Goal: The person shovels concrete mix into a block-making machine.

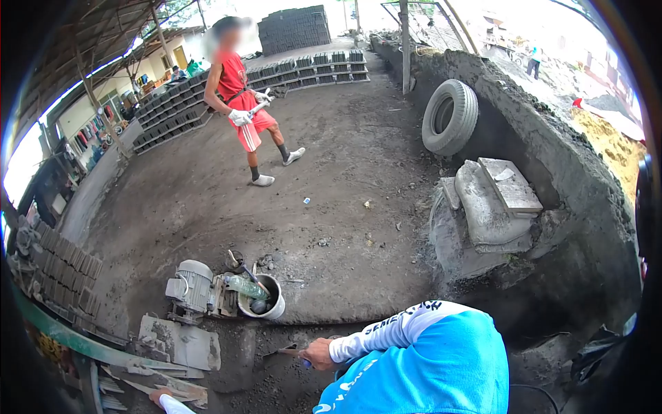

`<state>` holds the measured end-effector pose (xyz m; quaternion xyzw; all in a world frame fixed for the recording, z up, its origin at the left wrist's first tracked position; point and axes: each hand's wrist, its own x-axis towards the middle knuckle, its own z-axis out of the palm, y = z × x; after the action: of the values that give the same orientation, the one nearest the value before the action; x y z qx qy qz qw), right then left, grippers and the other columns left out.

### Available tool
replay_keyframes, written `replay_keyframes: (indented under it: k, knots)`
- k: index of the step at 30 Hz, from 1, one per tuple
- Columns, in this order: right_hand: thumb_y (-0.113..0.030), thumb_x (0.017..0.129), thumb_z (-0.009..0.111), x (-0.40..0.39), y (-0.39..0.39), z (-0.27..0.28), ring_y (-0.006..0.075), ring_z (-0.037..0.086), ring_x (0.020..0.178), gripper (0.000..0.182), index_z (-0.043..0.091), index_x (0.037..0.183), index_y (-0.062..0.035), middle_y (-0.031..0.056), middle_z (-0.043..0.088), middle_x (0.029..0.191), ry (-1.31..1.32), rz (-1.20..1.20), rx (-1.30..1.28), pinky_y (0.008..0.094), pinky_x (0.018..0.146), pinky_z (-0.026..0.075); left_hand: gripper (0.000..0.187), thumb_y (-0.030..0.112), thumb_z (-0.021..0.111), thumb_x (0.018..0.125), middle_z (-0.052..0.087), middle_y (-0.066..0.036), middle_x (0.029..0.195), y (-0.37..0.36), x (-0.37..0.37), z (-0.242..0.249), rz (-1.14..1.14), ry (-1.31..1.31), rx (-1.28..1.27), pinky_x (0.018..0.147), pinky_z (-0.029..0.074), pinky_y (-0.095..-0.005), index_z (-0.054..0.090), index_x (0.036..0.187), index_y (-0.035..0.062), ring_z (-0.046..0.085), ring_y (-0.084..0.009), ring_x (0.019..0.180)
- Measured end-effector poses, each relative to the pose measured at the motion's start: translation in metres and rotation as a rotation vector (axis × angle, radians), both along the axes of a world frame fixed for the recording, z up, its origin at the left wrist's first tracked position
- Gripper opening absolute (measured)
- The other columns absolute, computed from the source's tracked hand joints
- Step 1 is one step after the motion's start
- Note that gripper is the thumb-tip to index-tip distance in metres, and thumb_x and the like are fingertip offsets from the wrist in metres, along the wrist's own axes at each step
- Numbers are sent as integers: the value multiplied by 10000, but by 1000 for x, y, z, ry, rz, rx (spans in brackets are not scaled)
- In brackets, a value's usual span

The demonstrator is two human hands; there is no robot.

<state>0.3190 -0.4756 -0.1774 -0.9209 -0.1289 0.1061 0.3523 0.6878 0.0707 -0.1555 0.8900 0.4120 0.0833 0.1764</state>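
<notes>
At the lower centre, my right hand (318, 354) is closed around the handle of what looks like a trowel (281, 352). Its thin blade points left, low over the dark, dusty ground. The white and blue sleeve (393, 334) of that arm reaches in from the right. My left hand (160, 395) shows only in part at the bottom left, against a flat, dusty strip (181, 392). How its fingers are set is too small to make out. Just beyond my right hand stands a white bucket (277, 308) holding a plastic bottle (247, 287) and a tool handle.
A grey electric motor (193, 284) sits left of the bucket. A green metal beam (76, 338) crosses the lower left. A person in red (233, 79) wearing gloves walks ahead, holding a tool. Stacked blocks (296, 29) and a tire (449, 117) against the wall are farther off.
</notes>
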Motion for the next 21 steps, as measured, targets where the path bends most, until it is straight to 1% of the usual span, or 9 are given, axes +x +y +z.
replay_keyframes:
  k: [2, 11, 21]
  knots:
    - [-119, 811, 550, 0, -1, 0, 429, 649, 738, 173, 561, 957, -28, 205, 640, 747, 21, -8, -1, 517, 645, 492, 375, 207, 649, 857, 670, -186, 1143, -1, 3, -2, 3, 32, 24, 822, 572, -446, 544, 1170, 30, 695, -324, 1003]
    - [-128, 824, 531, -1, -1, -6, 435, 650, 756, 177, 559, 967, -28, 208, 644, 761, -38, -23, 60, 522, 655, 501, 369, 217, 596, 887, 655, -178, 1179, -36, 6, 10, 7, 44, 30, 842, 546, -486, 548, 1203, 32, 668, -335, 1046]
    - [-128, 820, 531, -2, 0, -16, 436, 643, 769, 191, 560, 986, -39, 207, 646, 772, -23, -43, 44, 522, 652, 498, 373, 227, 537, 921, 638, -169, 1221, -65, 11, 27, -49, 80, 39, 865, 518, -531, 551, 1240, 34, 639, -346, 1094]
